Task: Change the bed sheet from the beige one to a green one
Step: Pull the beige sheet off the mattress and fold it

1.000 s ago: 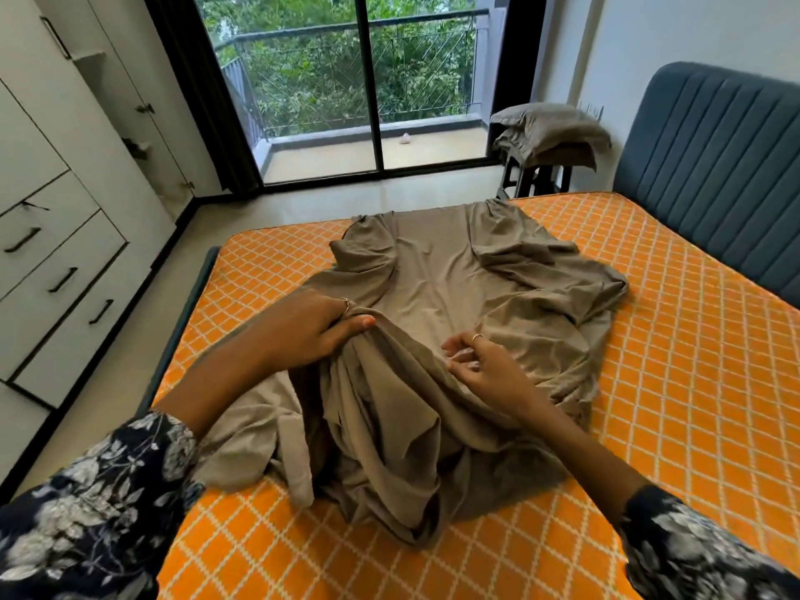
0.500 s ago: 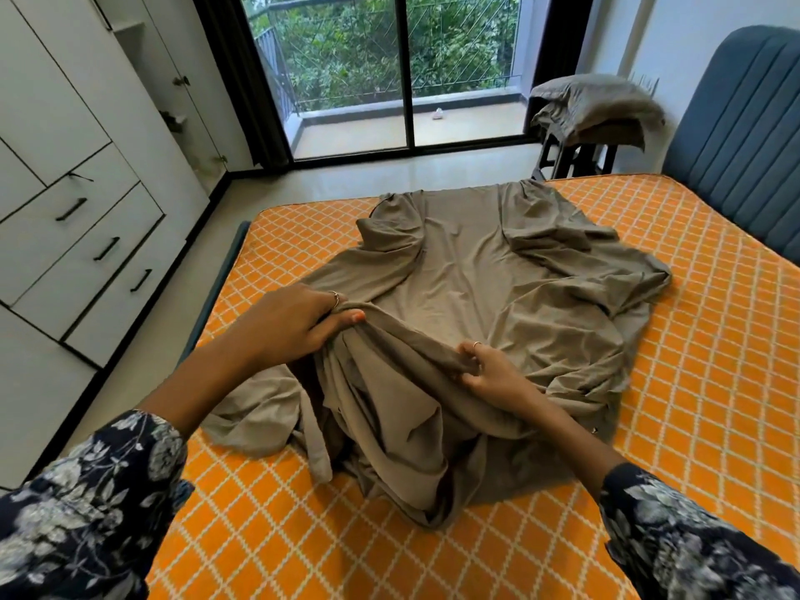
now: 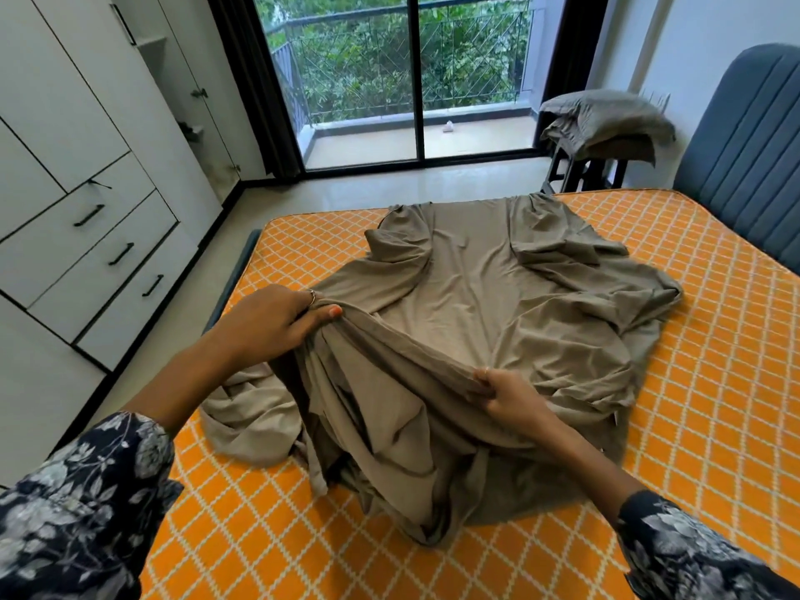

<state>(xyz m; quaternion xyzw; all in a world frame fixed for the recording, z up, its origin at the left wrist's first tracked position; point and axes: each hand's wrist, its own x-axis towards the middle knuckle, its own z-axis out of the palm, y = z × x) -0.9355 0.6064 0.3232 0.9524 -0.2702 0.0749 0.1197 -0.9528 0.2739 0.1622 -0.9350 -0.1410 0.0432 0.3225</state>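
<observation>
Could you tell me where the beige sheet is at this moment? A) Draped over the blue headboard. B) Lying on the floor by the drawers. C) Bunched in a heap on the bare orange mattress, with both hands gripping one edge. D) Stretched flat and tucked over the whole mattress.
C: the beige sheet lies crumpled on the orange mattress, and the left hand and right hand each grip its raised edge.

The beige sheet [image 3: 498, 296] is thin matt cloth, soft and creased, bunching into folds under the fingers [image 3: 320, 311] of the left hand [image 3: 268, 322]. Beneath the fingers, the mattress [image 3: 714, 383] cover looks like woven or quilted cloth, matt. The floor [image 3: 368, 197] beyond is glossy, perhaps tile.
</observation>
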